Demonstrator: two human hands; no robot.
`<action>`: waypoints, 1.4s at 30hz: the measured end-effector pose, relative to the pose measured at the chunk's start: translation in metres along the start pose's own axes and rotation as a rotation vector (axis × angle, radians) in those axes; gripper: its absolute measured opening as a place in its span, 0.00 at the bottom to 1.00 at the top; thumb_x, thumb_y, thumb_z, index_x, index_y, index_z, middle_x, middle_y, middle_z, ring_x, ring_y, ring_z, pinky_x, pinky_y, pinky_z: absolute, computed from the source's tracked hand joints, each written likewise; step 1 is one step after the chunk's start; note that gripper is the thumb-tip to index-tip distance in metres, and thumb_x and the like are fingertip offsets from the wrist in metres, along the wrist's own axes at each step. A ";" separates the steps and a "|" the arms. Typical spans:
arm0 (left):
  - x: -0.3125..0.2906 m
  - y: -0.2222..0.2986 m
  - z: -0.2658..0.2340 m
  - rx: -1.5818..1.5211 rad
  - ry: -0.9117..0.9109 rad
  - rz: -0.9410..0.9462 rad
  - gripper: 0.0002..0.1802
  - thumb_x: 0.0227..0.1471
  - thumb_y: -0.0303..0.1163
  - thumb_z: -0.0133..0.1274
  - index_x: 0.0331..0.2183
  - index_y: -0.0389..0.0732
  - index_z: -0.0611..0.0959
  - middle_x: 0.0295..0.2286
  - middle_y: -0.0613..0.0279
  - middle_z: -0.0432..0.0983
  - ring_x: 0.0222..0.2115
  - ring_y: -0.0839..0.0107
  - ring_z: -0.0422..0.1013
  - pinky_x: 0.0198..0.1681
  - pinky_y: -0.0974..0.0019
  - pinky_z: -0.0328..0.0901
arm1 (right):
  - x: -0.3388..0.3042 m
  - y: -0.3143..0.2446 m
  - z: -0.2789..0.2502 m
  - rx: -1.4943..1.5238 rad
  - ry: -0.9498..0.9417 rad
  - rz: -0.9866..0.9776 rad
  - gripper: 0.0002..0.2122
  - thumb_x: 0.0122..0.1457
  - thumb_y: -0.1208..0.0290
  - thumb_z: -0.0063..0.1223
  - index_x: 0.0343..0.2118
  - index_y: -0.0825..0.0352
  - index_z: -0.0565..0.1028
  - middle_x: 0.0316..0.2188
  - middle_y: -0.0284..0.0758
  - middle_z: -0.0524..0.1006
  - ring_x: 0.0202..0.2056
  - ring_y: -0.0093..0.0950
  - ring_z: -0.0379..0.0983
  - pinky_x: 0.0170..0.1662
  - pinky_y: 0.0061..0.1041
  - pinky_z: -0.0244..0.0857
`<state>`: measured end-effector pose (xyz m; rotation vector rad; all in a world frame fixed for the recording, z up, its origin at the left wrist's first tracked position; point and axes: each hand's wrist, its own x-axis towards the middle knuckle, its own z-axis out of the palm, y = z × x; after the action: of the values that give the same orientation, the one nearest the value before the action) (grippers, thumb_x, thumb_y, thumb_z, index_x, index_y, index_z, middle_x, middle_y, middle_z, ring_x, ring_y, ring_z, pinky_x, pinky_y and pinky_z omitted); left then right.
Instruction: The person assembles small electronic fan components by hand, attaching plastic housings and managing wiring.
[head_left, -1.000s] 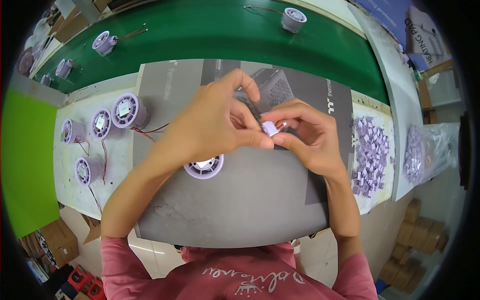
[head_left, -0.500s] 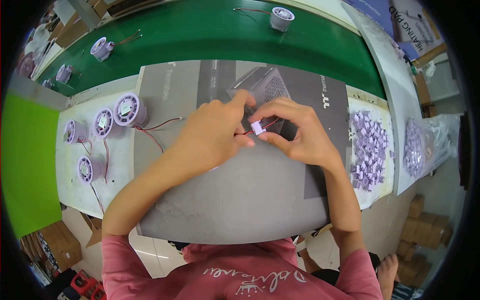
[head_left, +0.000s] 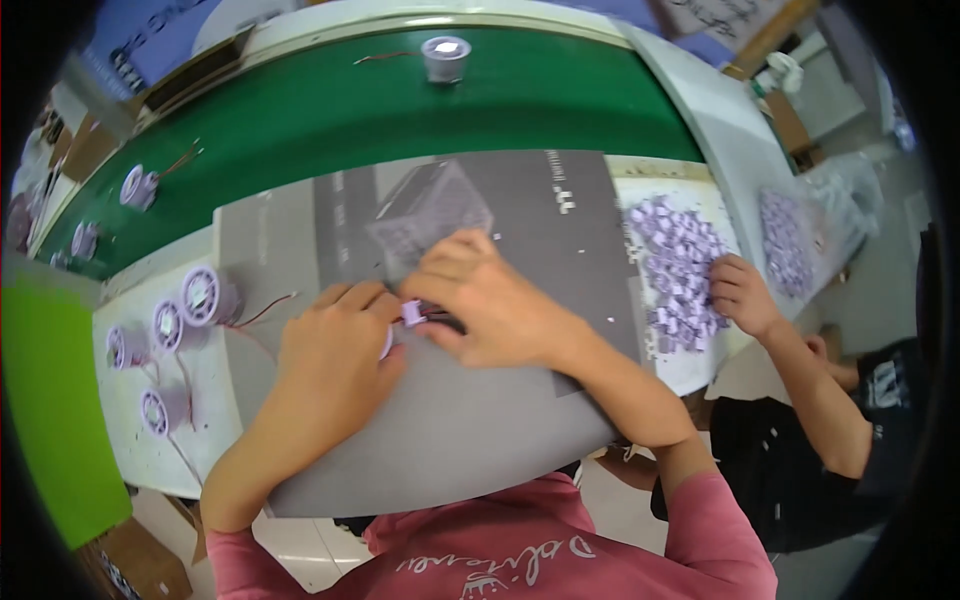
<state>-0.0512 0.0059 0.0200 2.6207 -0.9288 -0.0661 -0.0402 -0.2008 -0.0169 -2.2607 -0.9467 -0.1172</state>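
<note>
My left hand [head_left: 340, 350] is curled over a lilac round fan-like unit [head_left: 387, 343], most of it hidden under the palm and fingers. Just to its right, a small lilac plastic clip [head_left: 412, 312] sits on red and black wires [head_left: 436, 316]. The fingers of my right hand [head_left: 485, 305] are closed about this clip, thumb below and fingertips above. Both hands rest low over a grey printed cardboard sheet [head_left: 470, 420].
At left stand several lilac fan units [head_left: 210, 297] with wires. More units [head_left: 446, 60] sit on the green belt [head_left: 300, 130]. A pile of lilac clips [head_left: 680, 270] lies at right, where another person's hand [head_left: 742, 295] reaches in. Beyond is a clear bag [head_left: 840, 210].
My hands have come down and nearer the sheet, the left now over a fan unit. The view has shifted, and another person's arm has appeared at the clip pile.
</note>
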 end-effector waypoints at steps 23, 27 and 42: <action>0.038 -0.037 0.029 -0.656 0.263 -0.029 0.31 0.33 0.35 0.74 0.41 0.40 0.80 0.34 0.56 0.80 0.35 0.61 0.79 0.38 0.64 0.72 | 0.002 0.014 -0.016 0.300 0.303 0.137 0.14 0.49 0.81 0.66 0.41 0.67 0.82 0.37 0.38 0.81 0.36 0.29 0.80 0.41 0.25 0.75; 0.038 -0.040 0.032 -0.682 0.281 -0.021 0.31 0.32 0.35 0.75 0.41 0.39 0.80 0.35 0.56 0.80 0.35 0.61 0.79 0.39 0.64 0.72 | 0.004 0.011 -0.017 0.296 0.321 0.128 0.14 0.48 0.80 0.67 0.40 0.67 0.82 0.37 0.38 0.82 0.37 0.29 0.80 0.42 0.26 0.75; 0.040 -0.048 0.036 -0.678 0.290 0.038 0.32 0.32 0.37 0.75 0.41 0.38 0.80 0.36 0.55 0.80 0.35 0.59 0.79 0.40 0.62 0.72 | 0.006 0.016 -0.010 0.109 0.359 0.034 0.15 0.47 0.79 0.68 0.40 0.67 0.82 0.36 0.37 0.80 0.35 0.31 0.77 0.38 0.26 0.73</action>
<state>0.0033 0.0045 -0.0277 1.9227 -0.6963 0.0102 -0.0234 -0.2115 -0.0156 -2.0626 -0.7059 -0.4301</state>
